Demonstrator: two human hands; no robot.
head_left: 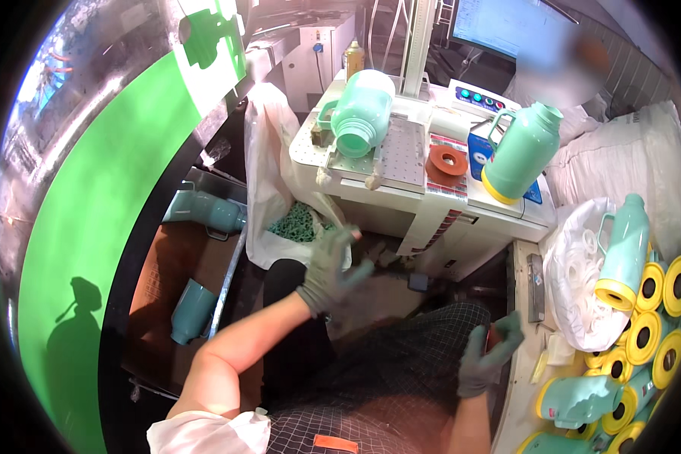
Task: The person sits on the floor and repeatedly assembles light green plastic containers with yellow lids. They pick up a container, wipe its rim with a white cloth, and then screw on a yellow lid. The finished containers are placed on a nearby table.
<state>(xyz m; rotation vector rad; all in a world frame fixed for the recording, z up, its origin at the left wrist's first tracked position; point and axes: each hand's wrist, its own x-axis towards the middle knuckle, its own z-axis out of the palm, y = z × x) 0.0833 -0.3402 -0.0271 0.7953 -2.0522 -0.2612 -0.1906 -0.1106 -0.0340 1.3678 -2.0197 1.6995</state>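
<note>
My left hand [327, 272], in a grey glove, is in the air over my lap with its fingers spread and nothing in it. It is close to a white sack [268, 181] holding green plastic scraps [299, 223]. Beside my right thigh, my gloved right hand [490, 356] is curled round a small reddish thing [495, 334], mostly hidden by the fingers. On the white machine in front, a mint green flask body [362, 113] lies on its side, its open mouth toward me. Another green flask [523, 151] with a yellow base stands upright at the machine's right.
An orange tape roll [447, 162] rests on the machine. Several yellow-based flasks [622, 253] pile up at right, beside a bag of white rings [583, 272]. At left, a brown bin [163, 280] contains green flask bodies [193, 310]. A screen [507, 26] stands behind.
</note>
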